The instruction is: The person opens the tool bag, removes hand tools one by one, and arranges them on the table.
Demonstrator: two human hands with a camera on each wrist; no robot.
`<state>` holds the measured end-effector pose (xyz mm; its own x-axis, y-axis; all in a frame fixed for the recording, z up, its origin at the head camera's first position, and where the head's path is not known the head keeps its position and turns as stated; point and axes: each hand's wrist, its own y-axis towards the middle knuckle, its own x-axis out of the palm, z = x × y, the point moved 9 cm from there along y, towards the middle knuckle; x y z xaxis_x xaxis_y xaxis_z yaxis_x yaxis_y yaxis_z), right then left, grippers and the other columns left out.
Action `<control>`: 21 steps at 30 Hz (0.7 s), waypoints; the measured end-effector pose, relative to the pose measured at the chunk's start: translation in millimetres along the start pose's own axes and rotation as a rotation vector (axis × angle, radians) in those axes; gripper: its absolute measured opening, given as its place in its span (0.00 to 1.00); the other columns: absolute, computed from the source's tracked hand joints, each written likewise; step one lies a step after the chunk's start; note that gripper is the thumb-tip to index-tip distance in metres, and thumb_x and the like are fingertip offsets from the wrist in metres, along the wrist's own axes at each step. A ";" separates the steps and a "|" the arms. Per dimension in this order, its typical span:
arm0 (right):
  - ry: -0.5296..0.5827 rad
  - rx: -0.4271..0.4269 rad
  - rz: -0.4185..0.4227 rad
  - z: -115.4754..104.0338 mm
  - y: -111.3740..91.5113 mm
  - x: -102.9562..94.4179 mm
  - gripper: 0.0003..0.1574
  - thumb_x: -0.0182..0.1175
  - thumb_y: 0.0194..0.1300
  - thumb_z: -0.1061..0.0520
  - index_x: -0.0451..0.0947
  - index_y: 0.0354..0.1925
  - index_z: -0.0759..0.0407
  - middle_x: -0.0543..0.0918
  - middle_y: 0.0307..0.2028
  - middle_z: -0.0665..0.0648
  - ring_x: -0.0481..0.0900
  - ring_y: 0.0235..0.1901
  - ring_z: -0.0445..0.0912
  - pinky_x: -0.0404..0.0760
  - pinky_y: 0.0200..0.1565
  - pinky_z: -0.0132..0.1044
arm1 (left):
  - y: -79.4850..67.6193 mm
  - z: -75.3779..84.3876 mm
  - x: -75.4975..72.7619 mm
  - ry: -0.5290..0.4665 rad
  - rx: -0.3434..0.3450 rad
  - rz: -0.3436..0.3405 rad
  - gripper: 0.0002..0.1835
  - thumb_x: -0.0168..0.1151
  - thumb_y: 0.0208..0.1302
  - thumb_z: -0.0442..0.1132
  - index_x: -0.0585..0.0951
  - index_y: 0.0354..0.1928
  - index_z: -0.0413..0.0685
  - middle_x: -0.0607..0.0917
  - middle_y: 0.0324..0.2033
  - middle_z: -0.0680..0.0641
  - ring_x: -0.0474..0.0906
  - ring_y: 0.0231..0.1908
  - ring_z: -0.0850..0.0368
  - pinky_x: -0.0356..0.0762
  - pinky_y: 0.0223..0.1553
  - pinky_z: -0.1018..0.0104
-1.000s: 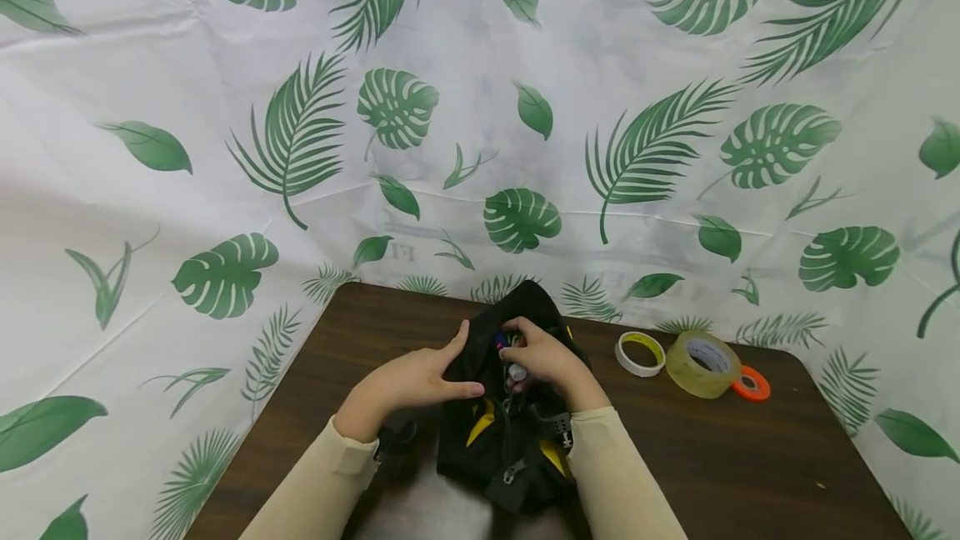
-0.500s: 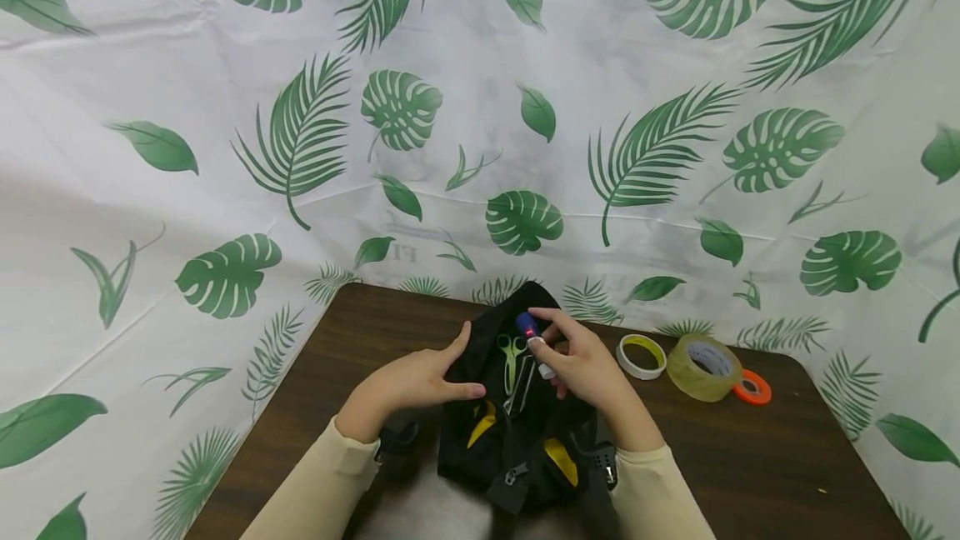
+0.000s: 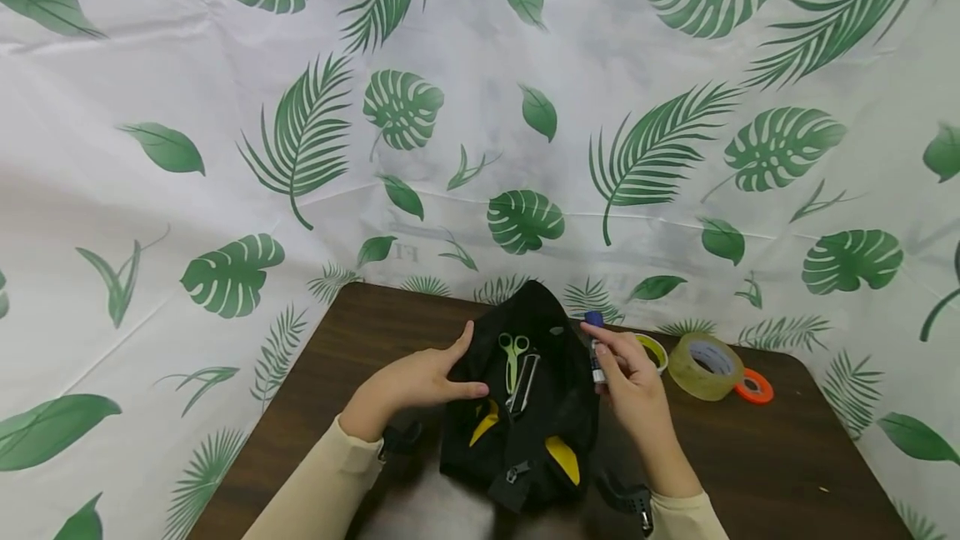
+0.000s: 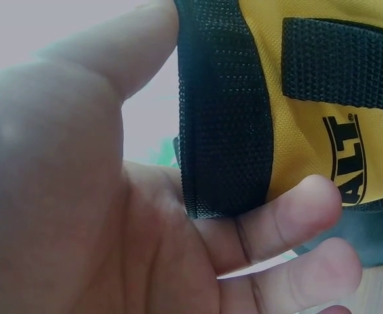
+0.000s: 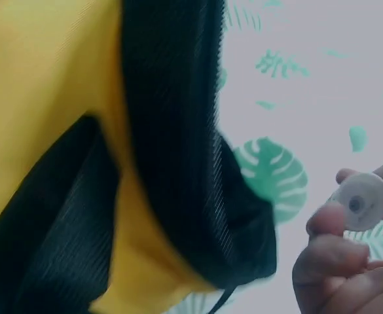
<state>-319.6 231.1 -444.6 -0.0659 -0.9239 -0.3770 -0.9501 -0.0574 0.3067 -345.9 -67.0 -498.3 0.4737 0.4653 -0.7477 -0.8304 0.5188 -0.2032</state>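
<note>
A black and yellow tool bag (image 3: pixel 472 458) stands unzipped on the table, its yellow side filling much of the left wrist view. My left hand (image 3: pixel 408 383) holds the bag's left rim, thumb on one side and fingers on the other. Inside lie green-handled scissors (image 3: pixel 513 361) and a slim silver metal thing (image 3: pixel 524 384) whose kind I cannot tell. Just past the bag's right rim, my right hand (image 3: pixel 636 377) pinches a glue stick (image 3: pixel 594 320) with a blue cap. Its pale round base (image 5: pixel 358 201) faces the right wrist camera.
Right of the bag, a white and yellow tape roll (image 3: pixel 656 350) is partly covered by my right hand. Beyond it sit a wide clear tape roll (image 3: pixel 684 375) and a small orange roll (image 3: pixel 757 390). A leaf-patterned cloth (image 3: pixel 450 148) hangs behind the table (image 3: pixel 750 465).
My right hand has lifted the glue stick out of the bag and carried it right, past the rim. The scissors and silver thing are now uncovered. My left hand stays on the rim.
</note>
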 end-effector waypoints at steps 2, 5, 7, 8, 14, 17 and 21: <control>0.012 -0.006 -0.006 9.0 -5.2 -4.6 0.26 0.58 0.86 0.51 0.77 0.76 0.44 0.70 0.49 0.54 0.75 0.22 0.50 0.82 0.25 0.38 | 0.5 0.1 1.1 -0.005 0.004 -0.005 0.62 0.59 0.71 0.78 0.34 0.90 0.66 0.71 0.81 0.39 0.81 0.70 0.41 0.77 0.72 0.42; 0.012 -0.059 -0.021 21.9 -12.8 -11.7 0.31 0.61 0.84 0.58 0.73 0.79 0.49 0.69 0.48 0.56 0.73 0.21 0.47 0.79 0.24 0.37 | 0.8 0.5 2.4 -0.010 0.006 -0.009 0.62 0.59 0.70 0.78 0.34 0.90 0.67 0.71 0.80 0.39 0.81 0.70 0.41 0.78 0.72 0.42; 0.018 -0.095 -0.010 31.0 -17.7 -18.2 0.33 0.61 0.82 0.63 0.73 0.80 0.52 0.69 0.47 0.56 0.71 0.21 0.46 0.78 0.24 0.37 | 1.4 0.2 3.2 -0.015 0.002 -0.010 0.62 0.59 0.70 0.78 0.33 0.89 0.68 0.71 0.81 0.39 0.81 0.71 0.41 0.77 0.72 0.42; 0.019 -0.103 0.005 36.5 -20.5 -22.1 0.34 0.62 0.81 0.65 0.72 0.80 0.53 0.70 0.47 0.56 0.72 0.21 0.46 0.78 0.24 0.37 | 1.6 -0.1 3.8 -0.015 0.000 -0.011 0.62 0.59 0.70 0.79 0.33 0.89 0.69 0.71 0.81 0.39 0.81 0.71 0.42 0.77 0.72 0.42; -0.032 -0.012 0.107 85.2 -38.7 -49.1 0.31 0.64 0.80 0.64 0.76 0.76 0.54 0.72 0.48 0.53 0.76 0.25 0.41 0.80 0.25 0.35 | 3.1 -0.4 6.3 -0.017 0.001 -0.013 0.61 0.59 0.70 0.78 0.33 0.89 0.71 0.69 0.82 0.40 0.80 0.72 0.42 0.77 0.73 0.42; -0.111 0.049 0.103 112.4 -47.7 -59.8 0.28 0.64 0.81 0.61 0.79 0.74 0.53 0.78 0.52 0.55 0.79 0.33 0.37 0.82 0.31 0.32 | 2.9 -0.5 5.8 -0.019 -0.002 -0.014 0.62 0.59 0.70 0.79 0.32 0.89 0.71 0.70 0.81 0.40 0.80 0.72 0.42 0.76 0.73 0.42; -0.164 0.163 0.093 146.1 -57.0 -69.0 0.26 0.64 0.82 0.53 0.79 0.74 0.50 0.84 0.55 0.60 0.79 0.44 0.34 0.78 0.42 0.28 | 0.5 -2.0 3.4 -0.030 -0.010 -0.011 0.62 0.58 0.69 0.80 0.33 0.89 0.69 0.70 0.81 0.40 0.79 0.73 0.42 0.76 0.74 0.41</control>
<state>-305.4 353.4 -563.8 -0.1918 -0.8476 -0.4947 -0.9733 0.0994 0.2070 -345.3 -66.6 -502.2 0.4914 0.4812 -0.7260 -0.8279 0.5168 -0.2179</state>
